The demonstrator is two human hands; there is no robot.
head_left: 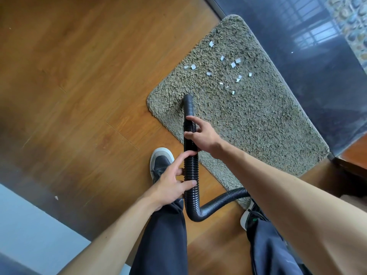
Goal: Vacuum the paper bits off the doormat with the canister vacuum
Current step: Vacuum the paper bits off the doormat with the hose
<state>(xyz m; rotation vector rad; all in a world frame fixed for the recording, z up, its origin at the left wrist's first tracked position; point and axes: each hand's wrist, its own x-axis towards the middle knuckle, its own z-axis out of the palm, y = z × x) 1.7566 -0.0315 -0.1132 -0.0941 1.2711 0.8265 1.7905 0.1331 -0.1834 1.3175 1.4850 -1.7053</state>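
**Hazards: hose nozzle approaching paper bits on the doormat**

1. Hose bend. Nearest the legs, the black ribbed hose [191,165] turns sharply and runs off to the right under the right arm. The canister is out of view. If the bend tightens into a kink, suction will probably drop; a hard forward reach may drag the canister.
2. Grip. The left hand [172,183] grips the ribbed section with thumb and fingers wrapped round it. The right hand [202,133] grips further along, just behind the smooth nozzle [188,104]. Ribs may slip under a loose hold and let the tip wander.
3. Nozzle. It points down at the left corner of the doormat [258,120]; contact cannot be confirmed. The shaggy pile may seal the opening and lift the mat.
4. Paper bits [233,64]. These lie scattered beyond the nozzle, toward the far end. A fast sweep may flick them onto the wood floor [79,76] or press them into the pile.
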